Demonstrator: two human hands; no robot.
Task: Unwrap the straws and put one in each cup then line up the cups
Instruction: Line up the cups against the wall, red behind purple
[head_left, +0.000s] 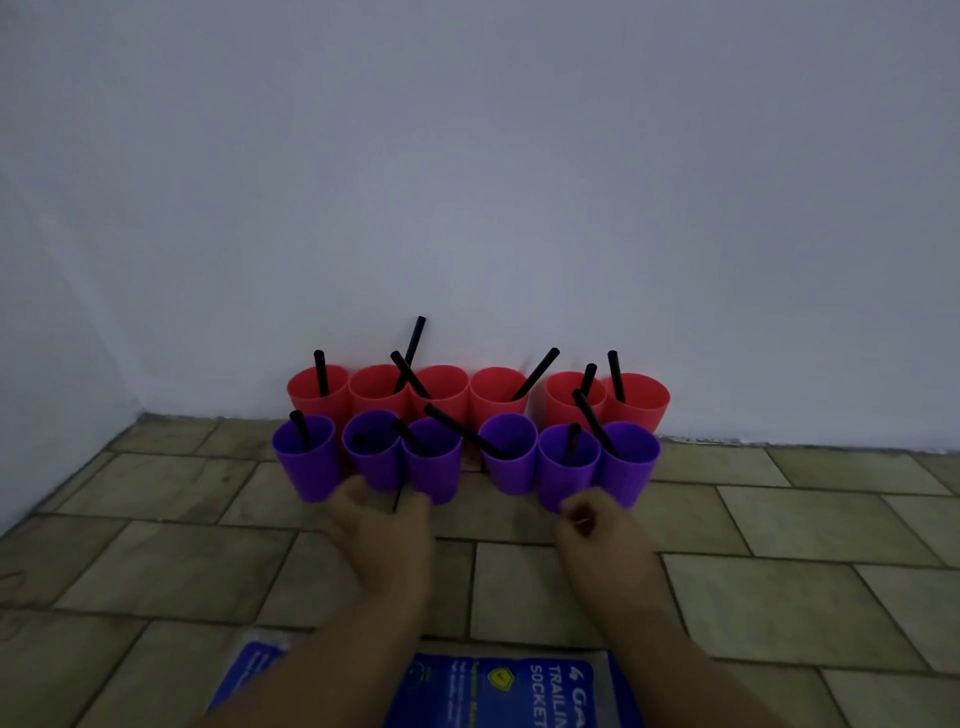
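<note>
Six red cups stand on the floor in a row against the wall. Six purple cups make a second row just in front of them, away from the wall. We see a black straw in each cup. Farther from the wall, our left hand has relaxed, spread fingers at the purple row. Our right hand has curled fingers; we cannot tell if they hold anything. Farthest from the wall lies a blue package.

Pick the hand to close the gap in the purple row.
Left, probably: the left hand is open at the third purple cup beside the gap; the right hand is curled by the fifth cup, farther off.
</note>
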